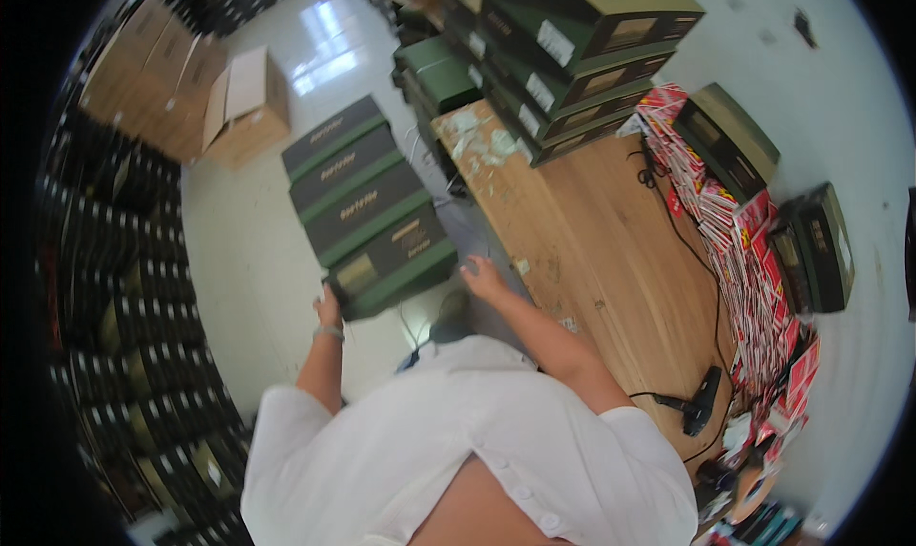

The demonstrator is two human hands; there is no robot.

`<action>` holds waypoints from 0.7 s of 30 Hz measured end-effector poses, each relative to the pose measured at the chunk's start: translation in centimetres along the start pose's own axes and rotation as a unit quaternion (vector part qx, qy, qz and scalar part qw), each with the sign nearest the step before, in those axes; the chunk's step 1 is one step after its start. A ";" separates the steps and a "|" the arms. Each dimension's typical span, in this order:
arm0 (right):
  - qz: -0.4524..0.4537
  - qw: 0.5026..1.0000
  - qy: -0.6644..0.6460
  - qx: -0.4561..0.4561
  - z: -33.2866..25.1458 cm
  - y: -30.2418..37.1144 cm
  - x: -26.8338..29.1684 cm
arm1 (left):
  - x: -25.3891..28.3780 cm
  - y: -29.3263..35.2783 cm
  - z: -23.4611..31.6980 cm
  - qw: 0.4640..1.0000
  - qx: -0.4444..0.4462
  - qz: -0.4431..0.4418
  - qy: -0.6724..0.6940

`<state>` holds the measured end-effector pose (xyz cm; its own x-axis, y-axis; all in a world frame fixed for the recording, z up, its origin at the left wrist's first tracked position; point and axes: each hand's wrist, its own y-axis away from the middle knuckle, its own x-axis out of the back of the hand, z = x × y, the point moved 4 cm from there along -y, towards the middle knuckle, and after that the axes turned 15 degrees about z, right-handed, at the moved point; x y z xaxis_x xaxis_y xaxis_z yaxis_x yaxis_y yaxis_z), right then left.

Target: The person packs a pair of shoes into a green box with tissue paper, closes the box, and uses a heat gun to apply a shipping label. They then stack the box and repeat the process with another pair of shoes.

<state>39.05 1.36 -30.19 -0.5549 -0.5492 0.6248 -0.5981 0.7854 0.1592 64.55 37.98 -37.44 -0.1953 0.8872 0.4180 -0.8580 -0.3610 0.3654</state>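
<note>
A row of dark green and black lidded cardboard boxes (367, 199) extends away from me over the floor. The nearest box (396, 260) lies between my two hands. My left hand (327, 309) is at its left end, with the fingers closed against the near left corner. Just off the right end of the same box is my right hand (485, 279), its thumb and fingers apart. Contact on that side is too small to make out. What supports the boxes from below is hidden.
A wooden table (592, 231) stands to my right, with stacked green boxes (582, 59), red and white printed packets (730, 236), a black hair dryer (701, 403) and its cord. Brown cartons (250, 107) sit at the far left. Dark boxes (157, 355) are stacked along the left.
</note>
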 end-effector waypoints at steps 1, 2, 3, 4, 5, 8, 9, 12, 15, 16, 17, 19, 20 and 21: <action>-0.001 1.000 0.013 -0.020 0.3 -1.0 -2.0 | 0.2 -0.2 -1.6 1.000 0.016 -0.004 -0.015; 0.027 0.999 0.006 -0.042 0.2 -1.9 -2.4 | -0.8 0.1 -1.6 0.998 0.044 -0.017 -0.029; 0.054 0.996 -0.002 -0.065 0.2 -2.5 -2.7 | -1.8 0.9 -0.8 0.992 0.073 -0.061 -0.078; 0.050 0.995 -0.032 -0.076 -2.3 -2.0 -3.0 | 0.6 -2.2 -2.7 0.988 0.052 -0.048 -0.135; 0.038 0.995 -0.033 -0.088 -2.0 -2.4 -3.1 | -0.8 -0.9 -1.8 0.973 0.059 -0.188 -0.121; -0.007 0.992 -0.053 -0.111 -2.0 -1.8 -3.2 | -1.4 3.4 0.3 0.978 0.015 -0.174 -0.110; -0.016 0.991 -0.064 -0.113 -2.5 -1.2 -2.6 | -0.3 3.7 0.7 0.972 0.036 -0.198 -0.119; 0.035 0.990 -0.127 -0.046 -4.6 2.8 1.5 | 3.4 5.7 1.4 0.958 0.072 -0.239 -0.141; 0.125 0.970 -0.204 0.043 -8.2 7.6 9.3 | 5.9 12.4 8.0 0.955 0.018 -0.250 -0.158; 0.153 0.958 -0.232 0.074 -9.7 9.0 12.4 | 6.5 15.1 10.5 0.956 -0.008 -0.246 -0.159; 0.182 0.945 -0.253 0.094 -10.5 10.0 15.2 | 6.7 17.3 12.4 0.957 -0.035 -0.240 -0.160; 0.236 0.918 -0.292 0.126 -11.1 12.6 20.6 | 6.4 20.4 14.2 0.959 -0.080 -0.250 -0.103; 0.260 0.913 -0.283 0.135 -11.2 13.9 23.4 | 5.8 22.2 14.6 0.959 -0.100 -0.256 -0.074; 0.319 0.891 -0.284 0.152 -10.4 15.1 25.7 | 4.7 24.3 14.8 0.954 -0.109 -0.273 -0.062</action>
<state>21.75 2.09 -3.76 -0.9897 -0.1424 0.0128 -0.1375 0.9230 -0.3593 49.82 29.13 -14.27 0.3553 0.8804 0.3142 -0.8965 0.2257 0.3812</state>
